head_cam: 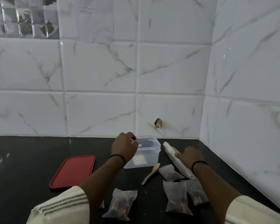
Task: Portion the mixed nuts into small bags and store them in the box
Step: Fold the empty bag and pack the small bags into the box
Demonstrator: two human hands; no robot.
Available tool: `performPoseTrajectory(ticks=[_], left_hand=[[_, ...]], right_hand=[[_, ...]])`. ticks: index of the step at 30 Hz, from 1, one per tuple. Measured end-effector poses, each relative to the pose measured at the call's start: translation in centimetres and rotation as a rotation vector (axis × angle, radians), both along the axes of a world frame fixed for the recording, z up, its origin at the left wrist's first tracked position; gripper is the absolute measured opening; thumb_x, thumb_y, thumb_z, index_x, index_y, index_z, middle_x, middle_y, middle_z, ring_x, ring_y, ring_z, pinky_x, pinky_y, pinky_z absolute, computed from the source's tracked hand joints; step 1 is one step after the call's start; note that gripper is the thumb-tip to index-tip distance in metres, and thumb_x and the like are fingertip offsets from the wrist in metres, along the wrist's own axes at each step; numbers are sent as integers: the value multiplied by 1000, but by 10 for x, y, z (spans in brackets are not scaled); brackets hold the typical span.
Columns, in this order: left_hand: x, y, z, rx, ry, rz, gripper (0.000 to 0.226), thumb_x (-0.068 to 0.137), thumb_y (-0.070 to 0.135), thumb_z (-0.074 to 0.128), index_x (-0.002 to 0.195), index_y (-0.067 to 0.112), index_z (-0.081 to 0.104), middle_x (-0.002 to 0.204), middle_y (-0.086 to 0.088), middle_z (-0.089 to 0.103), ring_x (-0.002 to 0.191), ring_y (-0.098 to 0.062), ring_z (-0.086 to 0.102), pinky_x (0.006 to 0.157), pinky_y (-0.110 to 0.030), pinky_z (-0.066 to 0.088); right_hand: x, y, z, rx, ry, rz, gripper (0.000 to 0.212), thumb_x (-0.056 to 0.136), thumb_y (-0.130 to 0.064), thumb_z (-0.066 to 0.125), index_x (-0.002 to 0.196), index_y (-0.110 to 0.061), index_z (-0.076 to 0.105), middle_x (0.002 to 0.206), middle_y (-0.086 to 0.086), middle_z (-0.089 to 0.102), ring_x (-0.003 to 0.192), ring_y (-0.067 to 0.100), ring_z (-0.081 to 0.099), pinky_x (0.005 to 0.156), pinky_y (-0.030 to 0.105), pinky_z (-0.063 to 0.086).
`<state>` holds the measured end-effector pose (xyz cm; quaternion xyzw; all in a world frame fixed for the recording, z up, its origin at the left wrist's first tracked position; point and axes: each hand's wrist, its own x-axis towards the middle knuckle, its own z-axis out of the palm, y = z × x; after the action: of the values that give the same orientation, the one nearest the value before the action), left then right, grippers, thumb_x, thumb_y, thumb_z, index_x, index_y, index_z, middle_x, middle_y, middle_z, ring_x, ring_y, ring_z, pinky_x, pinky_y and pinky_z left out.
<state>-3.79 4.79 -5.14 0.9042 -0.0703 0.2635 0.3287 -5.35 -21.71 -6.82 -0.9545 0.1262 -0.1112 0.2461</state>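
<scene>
A clear rectangular plastic box [149, 153] stands open near the back edge of the black countertop [23, 167]. Its flat red lid [73, 171] lies just left. Four small translucent filled bags [120, 204] lie near the front edge.

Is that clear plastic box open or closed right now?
Open. The clear plastic box has no cover on it, and its flat red lid lies beside it on the black counter.
</scene>
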Motion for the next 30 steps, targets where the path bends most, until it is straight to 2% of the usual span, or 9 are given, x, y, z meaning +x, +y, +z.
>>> performPoseTrajectory(ticks=[3, 7, 13, 18, 21, 23, 25, 27, 30], left_hand=[[3, 0, 0, 28, -5, -12, 18, 89, 32, 60, 104, 24, 63, 102, 1, 57, 89, -16, 58, 82, -35, 55], [11, 7, 0, 28, -16, 12, 20, 90, 31, 61, 108, 21, 63, 106, 0, 56, 90, -16, 58, 80, -31, 52], [10, 6, -3, -1, -17, 12, 19, 91, 30, 60, 107, 19, 63, 105, 0, 56, 89, -15, 57, 77, -26, 50], [2, 0, -1, -26, -53, 3, 15, 91, 28, 60, 104, 21, 63, 101, 2, 57, 84, -11, 56, 71, -21, 44], [-4, -5, 10, -63, -106, -11, 12, 92, 34, 60, 93, 22, 64, 90, 6, 61, 78, -7, 56, 65, -19, 42], [-11, -9, 19, -167, -89, -21, 27, 92, 42, 59, 81, 18, 63, 79, 5, 65, 73, -10, 59, 63, -22, 48], [-18, -11, 31, -393, -8, -60, 44, 89, 53, 59, 78, 11, 63, 74, -3, 69, 69, -19, 64, 65, -35, 58], [-26, -10, 45, -727, 208, -164, 60, 83, 62, 61, 92, 4, 62, 89, -14, 69, 76, -24, 66, 70, -42, 61], [-28, 12, 60, -1121, 579, -462, 65, 76, 62, 70, 115, 13, 50, 113, -22, 59, 99, -32, 63, 82, -47, 58]], right_hand=[[8, -1, -7, -13, 77, -26, 56, 91, -48, 60, 127, -5, 60, 128, 14, 64, 116, 29, 61, 91, 32, 49], [20, -1, -16, -2, 133, -31, 50, 87, -34, 65, 128, -5, 59, 128, 14, 64, 116, 28, 61, 90, 31, 49], [25, -9, -17, 26, 114, -52, 32, 89, -26, 58, 109, -4, 66, 113, 15, 68, 103, 30, 65, 79, 29, 48], [22, -14, 2, 5, 75, -16, 14, 85, -25, 61, 81, -12, 63, 86, 8, 63, 82, 27, 62, 66, 26, 41], [12, -8, 28, -4, -45, 46, 11, 85, -23, 66, 84, -12, 66, 85, 5, 65, 76, 21, 58, 62, 25, 39], [3, 0, 47, 156, -180, 111, 11, 83, -19, 71, 90, -11, 69, 87, 4, 66, 81, 20, 60, 67, 27, 42], [-8, 8, 67, 316, -267, 218, 9, 81, -15, 75, 88, -13, 69, 87, 2, 67, 85, 19, 61, 69, 27, 43], [-20, 14, 85, 380, -221, 376, 9, 82, -15, 77, 86, -15, 69, 86, 2, 68, 81, 15, 62, 67, 23, 45], [-33, 22, 105, 310, -56, 566, 18, 83, -22, 77, 99, -16, 72, 97, 3, 73, 82, 12, 66, 72, 20, 50]])
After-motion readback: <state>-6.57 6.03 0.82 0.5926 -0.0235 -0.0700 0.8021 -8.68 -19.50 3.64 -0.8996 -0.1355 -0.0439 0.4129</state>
